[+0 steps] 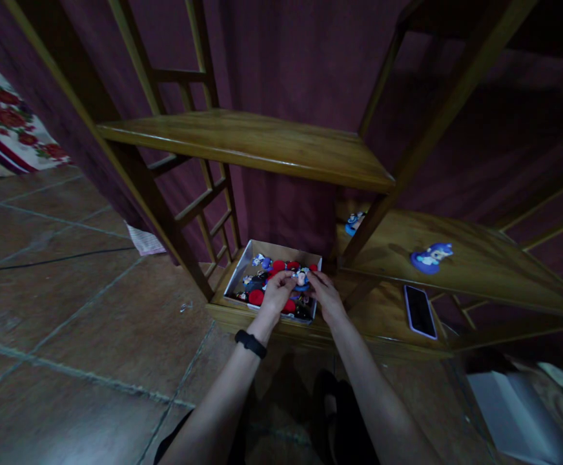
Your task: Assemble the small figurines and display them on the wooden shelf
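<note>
Both my hands are over a shallow cardboard box (pixel 237 274) that holds several small figurines with red, blue and black parts. Between them is a small figurine (pixel 302 279) with a pale face and a blue base. My left hand (pixel 280 290) pinches it from the left, with a dark band on that wrist. From the right, my right hand (pixel 324 292) has its fingers closed on the same figurine. Under my hands, part of the box's contents is hidden. Red round bases (pixel 256 297) show among the figurines in the box.
A wooden shelf board (pixel 252 139) juts out above the box. To the right, a blue figurine (pixel 431 257) and a partly hidden figurine (pixel 355 222) stand on a higher shelf. A phone (pixel 419 311) lies below. Wooden posts (pixel 436 116) flank the space.
</note>
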Available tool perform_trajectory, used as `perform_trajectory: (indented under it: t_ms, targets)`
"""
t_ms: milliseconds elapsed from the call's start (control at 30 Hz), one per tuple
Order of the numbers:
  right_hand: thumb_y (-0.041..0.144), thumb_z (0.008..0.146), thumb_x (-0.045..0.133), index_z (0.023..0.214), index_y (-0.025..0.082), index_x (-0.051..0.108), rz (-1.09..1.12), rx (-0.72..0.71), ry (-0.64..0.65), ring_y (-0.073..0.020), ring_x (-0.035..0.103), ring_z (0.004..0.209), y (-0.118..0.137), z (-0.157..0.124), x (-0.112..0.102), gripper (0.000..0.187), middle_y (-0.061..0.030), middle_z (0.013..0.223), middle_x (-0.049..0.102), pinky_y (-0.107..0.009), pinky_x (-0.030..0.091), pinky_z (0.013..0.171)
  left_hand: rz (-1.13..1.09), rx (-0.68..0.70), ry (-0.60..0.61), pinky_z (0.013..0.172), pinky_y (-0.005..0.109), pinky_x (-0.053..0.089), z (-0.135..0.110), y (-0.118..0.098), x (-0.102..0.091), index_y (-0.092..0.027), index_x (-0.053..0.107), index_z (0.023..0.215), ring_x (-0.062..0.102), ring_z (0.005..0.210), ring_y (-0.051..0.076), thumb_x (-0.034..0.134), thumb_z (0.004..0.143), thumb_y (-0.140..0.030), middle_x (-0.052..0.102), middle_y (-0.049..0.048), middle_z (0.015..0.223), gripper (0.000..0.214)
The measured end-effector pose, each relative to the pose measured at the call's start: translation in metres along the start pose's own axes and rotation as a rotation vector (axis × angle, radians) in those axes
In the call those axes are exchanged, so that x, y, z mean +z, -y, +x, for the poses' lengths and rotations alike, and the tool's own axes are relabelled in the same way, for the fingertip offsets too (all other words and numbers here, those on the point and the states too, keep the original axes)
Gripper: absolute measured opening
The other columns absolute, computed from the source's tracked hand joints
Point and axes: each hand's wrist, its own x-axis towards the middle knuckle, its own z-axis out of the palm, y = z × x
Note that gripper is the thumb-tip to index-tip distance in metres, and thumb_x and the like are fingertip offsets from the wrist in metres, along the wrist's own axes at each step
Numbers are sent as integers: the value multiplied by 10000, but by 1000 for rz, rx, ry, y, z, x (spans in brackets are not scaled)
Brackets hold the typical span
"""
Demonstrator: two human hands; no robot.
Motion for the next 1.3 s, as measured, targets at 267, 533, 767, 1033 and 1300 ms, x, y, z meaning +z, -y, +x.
perform_trajectory:
  t_ms: [267,533,767,1033,1300]
  targets:
    - [482,622,669,831,233,637,5,49,10,-168,626,779,8,-3,2,327,-12,876,679,-276,528,653,40,-24,-17,573,257,515,-1,-3,-4,-149,634,788,573,629,125,698,632,-366,622,14,720,275]
    - [485,630,653,846,246,649,-18,9,41,-180,619,778,7,-3,3,322,-5,886,680,-281,511,634,104,-33,-40,515,208,474,-2,-5,-4,-152,630,745,547,561,102,680,641,-367,604,-4,659,244]
    - [488,639,631,774,226,664,-109,-42,58,-155,585,663,3,1,2,297,2,759,670,-250,467,567,167,-42,-52,488,207,465,-5,-8,-2,-158,628,728,554,560,113,670,646,-370,606,-1,639,231]
    - [467,656,607,785,215,679,-140,-73,73,-160,582,661,1,4,1,291,-3,759,670,-278,471,601,170,-29,-63,471,208,466,-6,-10,-1,-157,620,718,527,530,101,658,654,-331,576,-15,622,189]
    - [434,671,595,823,232,661,-123,-71,78,-169,595,727,0,4,2,261,6,813,664,-291,493,641,135,-30,-68,497,222,480,-4,-7,-3,-153,630,725,540,543,107,669,651,-344,592,-3,635,208]
